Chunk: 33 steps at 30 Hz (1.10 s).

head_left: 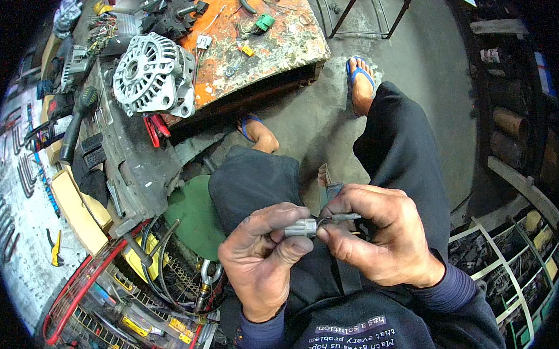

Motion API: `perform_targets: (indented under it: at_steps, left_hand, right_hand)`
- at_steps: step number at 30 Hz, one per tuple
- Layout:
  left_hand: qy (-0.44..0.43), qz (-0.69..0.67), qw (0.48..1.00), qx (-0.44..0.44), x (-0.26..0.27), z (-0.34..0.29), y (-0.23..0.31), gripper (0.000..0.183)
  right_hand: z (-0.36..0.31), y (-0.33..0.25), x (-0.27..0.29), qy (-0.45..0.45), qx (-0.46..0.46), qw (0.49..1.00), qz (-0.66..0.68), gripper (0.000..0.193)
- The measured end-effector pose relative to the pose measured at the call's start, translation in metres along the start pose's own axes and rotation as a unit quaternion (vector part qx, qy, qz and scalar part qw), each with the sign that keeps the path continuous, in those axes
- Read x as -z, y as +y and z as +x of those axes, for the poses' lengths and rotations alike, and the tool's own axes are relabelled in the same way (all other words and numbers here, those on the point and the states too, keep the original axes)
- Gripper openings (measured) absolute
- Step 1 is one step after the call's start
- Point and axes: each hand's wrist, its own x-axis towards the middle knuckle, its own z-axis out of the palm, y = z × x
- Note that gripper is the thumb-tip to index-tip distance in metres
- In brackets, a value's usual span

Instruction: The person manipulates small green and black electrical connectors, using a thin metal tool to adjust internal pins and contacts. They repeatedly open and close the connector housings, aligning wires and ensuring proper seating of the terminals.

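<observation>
Over my lap, my left hand (262, 253) pinches a small grey plastic connector (301, 228) between thumb and fingertips. Close against its right end, my right hand (382, 235) has thumb and forefinger pressed together on a thin grey pin-like piece (347, 216). Whether that piece enters the connector or only touches it, I cannot tell. My fingertips hide part of both items, and both hands look darkened with grime.
A silver alternator (153, 77) stands on the bench, beside a worn orange tabletop (268, 56) bearing a green connector (264, 23) and loose wires. Red-handled pliers (157, 130) lie near the alternator. At lower left is a red-edged rack (87, 273); a metal-framed crate (502, 271) stands lower right.
</observation>
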Motion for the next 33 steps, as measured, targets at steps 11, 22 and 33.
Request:
perform_targets:
  at_steps: [11,22,33]
  left_hand:
    - [0.043,-0.05,0.998,-0.007,-0.007,0.0,-0.001,0.042]
    - [0.037,-0.046,0.998,0.01,-0.009,-0.005,-0.006,0.039]
    - [-0.018,0.055,0.996,0.063,-0.008,0.018,0.001,0.036]
  right_hand:
    - [0.001,-0.009,-0.005,0.044,0.009,0.999,0.01,0.019]
    - [-0.001,-0.001,0.0,0.024,0.017,0.999,-0.034,0.018]
    - [0.02,0.014,-0.001,0.006,-0.12,0.989,0.088,0.012]
